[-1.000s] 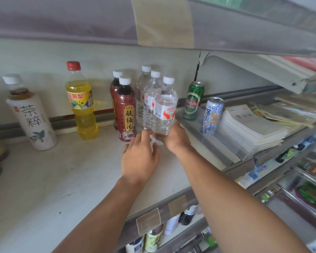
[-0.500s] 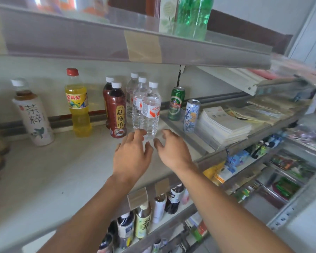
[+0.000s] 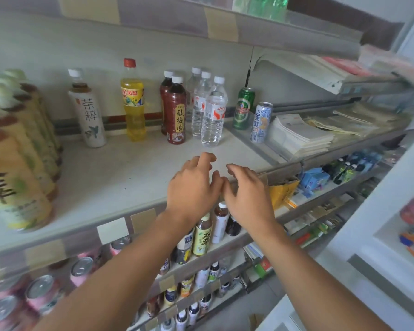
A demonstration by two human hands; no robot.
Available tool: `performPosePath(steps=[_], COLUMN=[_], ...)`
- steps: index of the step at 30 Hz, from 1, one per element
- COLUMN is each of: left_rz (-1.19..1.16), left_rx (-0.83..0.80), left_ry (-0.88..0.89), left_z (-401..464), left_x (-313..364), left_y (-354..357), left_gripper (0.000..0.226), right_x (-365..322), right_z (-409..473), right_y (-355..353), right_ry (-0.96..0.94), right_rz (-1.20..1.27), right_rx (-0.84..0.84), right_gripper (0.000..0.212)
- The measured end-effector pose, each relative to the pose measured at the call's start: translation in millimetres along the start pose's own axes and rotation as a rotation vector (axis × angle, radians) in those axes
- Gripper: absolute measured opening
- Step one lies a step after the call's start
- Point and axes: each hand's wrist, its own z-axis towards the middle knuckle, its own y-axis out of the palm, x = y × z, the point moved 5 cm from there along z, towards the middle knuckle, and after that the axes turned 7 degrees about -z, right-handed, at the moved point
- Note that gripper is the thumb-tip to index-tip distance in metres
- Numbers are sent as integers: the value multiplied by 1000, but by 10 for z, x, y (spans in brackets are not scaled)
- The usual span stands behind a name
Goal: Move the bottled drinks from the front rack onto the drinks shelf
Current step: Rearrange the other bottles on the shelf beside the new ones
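On the drinks shelf (image 3: 120,177) stand three clear water bottles (image 3: 213,118), two dark plum-drink bottles (image 3: 176,111), a yellow pineapple drink (image 3: 133,101) and a white tea bottle (image 3: 87,111). My left hand (image 3: 193,187) and my right hand (image 3: 245,192) hover side by side over the shelf's front edge, well short of the front water bottle. Both hold nothing, with fingers loosely curved.
A row of pale tea bottles (image 3: 12,163) crowds the shelf's left end. A green can (image 3: 243,108) and a blue-white can (image 3: 261,123) stand right of the water, beside stacked booklets (image 3: 299,137). Lower shelves hold more bottles (image 3: 202,235) and pink cans (image 3: 41,292).
My right hand has let go of the front water bottle, which now stands on the shelf. Both hands have pulled back toward the shelf's front edge, and the view has widened.
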Motion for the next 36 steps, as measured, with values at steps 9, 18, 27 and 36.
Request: performPosePath(steps=[9, 18, 27, 36], left_rz=[-77, -20, 51, 108], left_rx=[-123, -376, -593, -719], left_ry=[98, -25, -301, -538], left_z=[-689, -1638, -3083, -4833], left_x=[-260, -878, -1873, -3404], left_y=[-218, 232, 1262, 2460], left_gripper=[27, 27, 28, 28], right_x=[-330, -120, 473, 896], right_z=[-778, -1933, -3659, -5299], right_y=[30, 597, 1824, 3492], right_ry=[58, 106, 296, 354], right_rz=[-47, -40, 78, 110], right_rx=[-13, -174, -386, -648], right_gripper=[35, 34, 32, 31])
